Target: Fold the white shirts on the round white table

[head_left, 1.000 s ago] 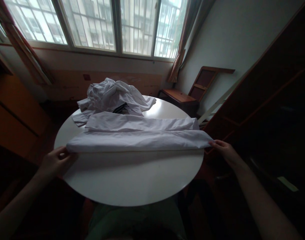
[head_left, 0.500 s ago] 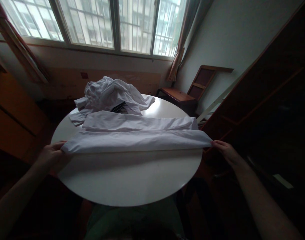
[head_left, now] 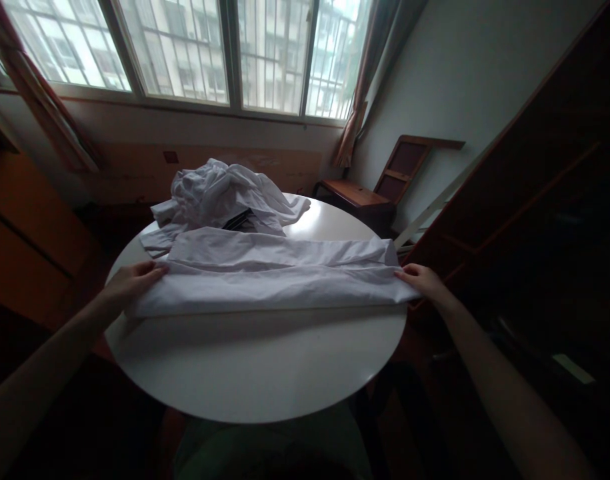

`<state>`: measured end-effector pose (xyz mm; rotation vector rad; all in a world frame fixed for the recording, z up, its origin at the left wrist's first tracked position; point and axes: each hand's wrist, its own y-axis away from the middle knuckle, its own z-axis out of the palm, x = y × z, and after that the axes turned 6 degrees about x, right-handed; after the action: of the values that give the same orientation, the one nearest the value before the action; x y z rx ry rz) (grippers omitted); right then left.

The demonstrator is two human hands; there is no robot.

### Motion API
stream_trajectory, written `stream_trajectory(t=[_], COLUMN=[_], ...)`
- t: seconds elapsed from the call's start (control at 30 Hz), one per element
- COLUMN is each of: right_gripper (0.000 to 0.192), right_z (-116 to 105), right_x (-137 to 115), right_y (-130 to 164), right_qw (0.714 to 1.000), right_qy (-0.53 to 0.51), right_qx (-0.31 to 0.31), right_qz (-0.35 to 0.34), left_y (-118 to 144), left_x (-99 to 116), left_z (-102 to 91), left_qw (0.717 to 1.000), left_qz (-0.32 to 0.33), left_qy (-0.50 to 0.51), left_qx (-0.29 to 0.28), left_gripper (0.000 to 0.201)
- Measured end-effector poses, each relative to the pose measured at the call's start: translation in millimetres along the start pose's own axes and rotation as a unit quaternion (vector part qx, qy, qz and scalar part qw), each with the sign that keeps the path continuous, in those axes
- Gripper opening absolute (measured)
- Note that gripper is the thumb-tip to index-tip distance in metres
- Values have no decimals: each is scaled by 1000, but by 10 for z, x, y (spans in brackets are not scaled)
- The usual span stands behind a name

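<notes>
A folded white cloth (head_left: 275, 289), perhaps a garment, lies stretched in a long strip across the round white table (head_left: 265, 373). At its left end, my left hand (head_left: 137, 280) pinches the upper edge of the front layer, fingers closed. My right hand (head_left: 423, 281) grips the same layer at the right end, thumb and fingers together. Behind the front layer, another folded band of the cloth shows, slightly wrinkled. A crumpled heap of white fabric (head_left: 219, 190), with a dark striped patch at its lower side, sits right behind the strip.
A wooden chair (head_left: 359, 192) stands beyond the table at the right, by the wall. Dark wooden furniture (head_left: 509, 200) rises close on the right, and an orange-brown cabinet (head_left: 29, 227) is on the left. Barred windows (head_left: 185, 53) with curtains line the back.
Both hands have moved inward and away from me, from the strip's front corners to the front layer's upper edge. The heap behind has not moved.
</notes>
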<state>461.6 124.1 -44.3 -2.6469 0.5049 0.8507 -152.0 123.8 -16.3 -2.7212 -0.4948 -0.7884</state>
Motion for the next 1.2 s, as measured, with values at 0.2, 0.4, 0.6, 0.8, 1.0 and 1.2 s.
stream_trajectory(t=[0.2,0.4,0.6,0.8,1.0,1.2], right_gripper=[27,15,12,20,20,15], right_z=[-67,-30,46,599,1026,1012], right_x=[14,-26,-343,-1197,-1537,-1516], right_y=[53,95,222,457,520,481], right_qw=[995,996,963,942,939,938], right_qy=[-19,79,141,-10,37,42], right_qx=[94,30,163,-27,-106,-132], right_qz=[10,40,-163,-335,-324,-317], left_y=[-39,-38,78,391,588,472], left_x=[75,55,239,1158,1757,1836], left_z=[54,234,183,549,1130,1321], left_qw=[999,979,950,889,839,876], left_qz=[38,114,214,455,534,454], left_qy=[29,-160,-212,-49,-49,-84], left_qx=[-5,-63,78,33,-90,-139], left_gripper=[33,36,39,34,34,33])
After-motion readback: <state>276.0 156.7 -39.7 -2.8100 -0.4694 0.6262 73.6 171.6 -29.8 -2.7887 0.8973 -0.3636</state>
